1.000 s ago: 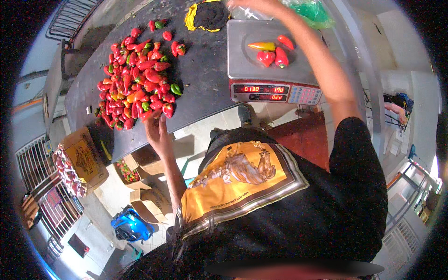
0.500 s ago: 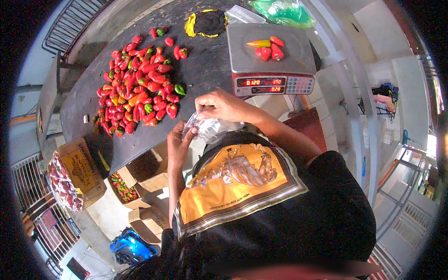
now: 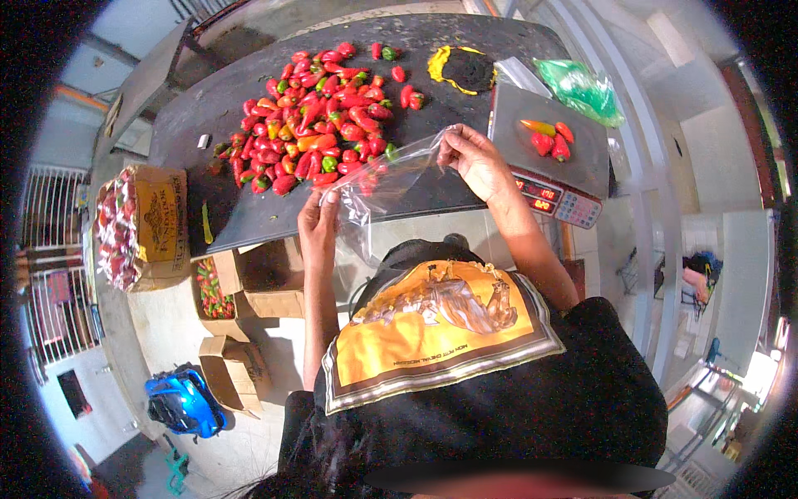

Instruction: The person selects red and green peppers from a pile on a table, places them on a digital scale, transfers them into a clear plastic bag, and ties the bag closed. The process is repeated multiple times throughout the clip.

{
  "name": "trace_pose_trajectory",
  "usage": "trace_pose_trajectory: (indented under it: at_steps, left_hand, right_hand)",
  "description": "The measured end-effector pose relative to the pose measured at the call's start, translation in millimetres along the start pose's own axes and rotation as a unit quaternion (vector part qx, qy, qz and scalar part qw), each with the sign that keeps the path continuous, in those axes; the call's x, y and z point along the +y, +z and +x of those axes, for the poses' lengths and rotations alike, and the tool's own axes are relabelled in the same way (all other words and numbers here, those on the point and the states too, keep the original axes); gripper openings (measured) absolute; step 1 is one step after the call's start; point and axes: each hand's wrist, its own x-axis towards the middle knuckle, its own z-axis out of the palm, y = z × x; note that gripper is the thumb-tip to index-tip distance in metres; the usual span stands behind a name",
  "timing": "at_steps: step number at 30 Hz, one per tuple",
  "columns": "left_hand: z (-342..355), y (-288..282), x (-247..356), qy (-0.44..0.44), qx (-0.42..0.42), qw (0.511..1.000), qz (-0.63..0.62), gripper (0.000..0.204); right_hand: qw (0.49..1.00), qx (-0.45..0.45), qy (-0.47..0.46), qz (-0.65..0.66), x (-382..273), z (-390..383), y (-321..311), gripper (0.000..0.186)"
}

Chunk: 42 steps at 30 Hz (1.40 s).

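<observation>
A clear plastic bag hangs stretched between my two hands at the table's near edge. My left hand pinches one end of its rim. The other end is pinched by my right hand, close to the scale. Beyond the bag lies a big heap of mostly red peppers, with some green and orange ones. To the right, a digital scale carries several small peppers, red and orange-yellow, on its grey plate.
On the dark table are a yellow-and-black cloth item and a green plastic bag at the back. A box of wrapped peppers stands at left. Below are open cardboard boxes and a blue bag.
My hands have moved apart, the right one up and to the right. The bag, crumpled between my fingers before, is now spread wide. The whole view has shifted.
</observation>
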Motion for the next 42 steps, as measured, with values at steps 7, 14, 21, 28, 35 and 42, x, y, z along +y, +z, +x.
trace_pose_trajectory:
  at_steps: [7, 14, 21, 28, 35, 42]
  left_hand:
    - [8, -31, -34, 0.042, -0.052, 0.998, 0.018, 0.013]
    - [13, -30, -55, 0.035, -0.024, 0.999, 0.0, 0.018]
    - [10, -35, -85, -0.091, -0.077, 0.993, 0.028, 0.02]
    - [7, -55, -149, -0.019, -0.068, 0.977, 0.202, 0.02]
    - [-9, -16, -36, -0.009, -0.112, 0.988, 0.108, 0.024]
    - [-11, 26, -71, -0.025, -0.173, 0.981, -0.089, 0.021]
  right_hand:
    - [0.998, 0.008, -0.012, 0.06, 10, 17, -2, 0.022]
    - [0.993, -0.004, 0.1, -0.055, 43, -9, 7, 0.03]
    - [0.982, 0.107, 0.025, -0.155, 57, -4, -7, 0.025]
    - [0.922, 0.093, -0.014, -0.376, 57, -10, 0, 0.027]
    - [0.915, -0.02, -0.042, -0.401, 70, -18, 21, 0.016]
    - [0.867, -0.136, -0.035, -0.479, 74, -32, 55, 0.013]
